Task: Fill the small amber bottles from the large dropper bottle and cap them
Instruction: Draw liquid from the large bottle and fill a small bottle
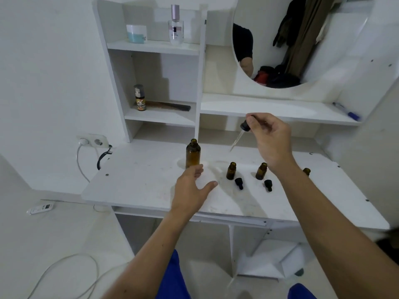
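The large amber bottle point(192, 153) stands uncapped on the white desk point(151, 190). My left hand point(192, 188) hovers just in front of it with fingers spread, holding nothing. My right hand point(269, 139) pinches the black-topped glass dropper point(239, 135) in the air, its tip pointing down and left above the desk. Two small amber bottles point(231, 171) point(261, 171) stand open, each with a black cap point(239, 183) point(268, 185) lying in front. A third small bottle point(306, 171) peeks out behind my right wrist.
Shelves behind the desk hold a perfume bottle point(176, 25), a jar point(136, 33), a small labelled bottle point(140, 98) and a comb point(170, 105). A round mirror point(298, 39) hangs at the back right. A wall socket with cables point(92, 142) is at the left.
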The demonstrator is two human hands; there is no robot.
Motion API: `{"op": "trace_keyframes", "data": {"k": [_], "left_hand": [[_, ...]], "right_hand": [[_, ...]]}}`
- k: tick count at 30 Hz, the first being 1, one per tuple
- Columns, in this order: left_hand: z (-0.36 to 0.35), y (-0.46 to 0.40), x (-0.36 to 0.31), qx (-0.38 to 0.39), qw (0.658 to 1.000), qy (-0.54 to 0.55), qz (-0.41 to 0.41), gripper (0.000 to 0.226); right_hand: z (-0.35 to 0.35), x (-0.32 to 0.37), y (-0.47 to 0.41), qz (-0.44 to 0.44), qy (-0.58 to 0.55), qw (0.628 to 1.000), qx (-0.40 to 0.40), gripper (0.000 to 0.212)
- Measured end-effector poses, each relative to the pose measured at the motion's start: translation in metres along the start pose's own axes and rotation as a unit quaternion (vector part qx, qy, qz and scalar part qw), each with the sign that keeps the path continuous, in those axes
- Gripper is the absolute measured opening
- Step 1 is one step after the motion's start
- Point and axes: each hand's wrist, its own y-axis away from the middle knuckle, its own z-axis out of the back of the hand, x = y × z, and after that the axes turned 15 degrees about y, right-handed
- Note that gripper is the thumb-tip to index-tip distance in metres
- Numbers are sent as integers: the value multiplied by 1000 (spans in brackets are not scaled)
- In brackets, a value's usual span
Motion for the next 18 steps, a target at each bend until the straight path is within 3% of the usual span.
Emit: {"op": "trace_keyframes", "data": {"k": [6,18], "left_hand": [[-41,-17,-9,79,996,37,-1,72],[-63,-43,-2,96,995,23,-15,34]], "right_hand": [[17,-22,8,-21,28,999,-7,17],[6,-31,21,-40,42,998,30,8]]}}
